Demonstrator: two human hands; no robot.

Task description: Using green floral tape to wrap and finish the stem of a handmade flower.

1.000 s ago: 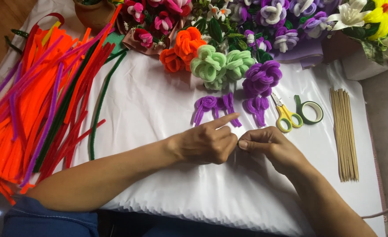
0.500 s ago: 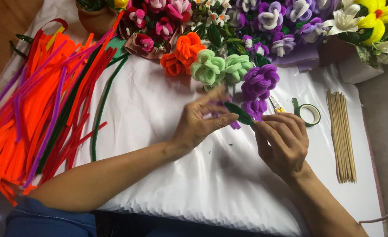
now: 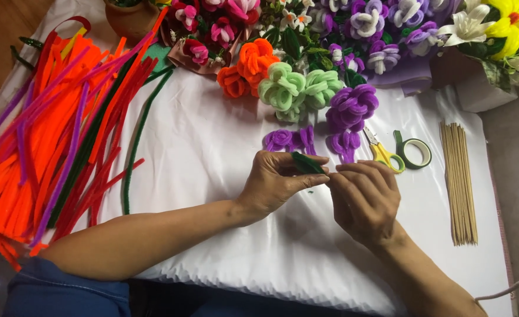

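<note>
My left hand [image 3: 274,182] and my right hand [image 3: 362,196] meet over the white cloth [image 3: 212,152], fingertips together. Between them sits a short dark green pipe-cleaner piece [image 3: 306,163], pinched by the left fingers and touched by the right fingertips. Just beyond the hands lie small purple pipe-cleaner petals [image 3: 289,140] and a purple pipe-cleaner flower [image 3: 351,107].
A heap of orange, red, purple and green pipe cleaners [image 3: 54,135] fills the left side. Finished pipe-cleaner flowers, light green [image 3: 291,88] and orange [image 3: 247,66], lie at the back. Yellow scissors [image 3: 381,151], a green tape roll [image 3: 413,151] and wooden sticks [image 3: 459,182] lie right.
The hands lifted toward the purple flower half a second ago, then came back down over the cloth. They now pinch a dark green piece together.
</note>
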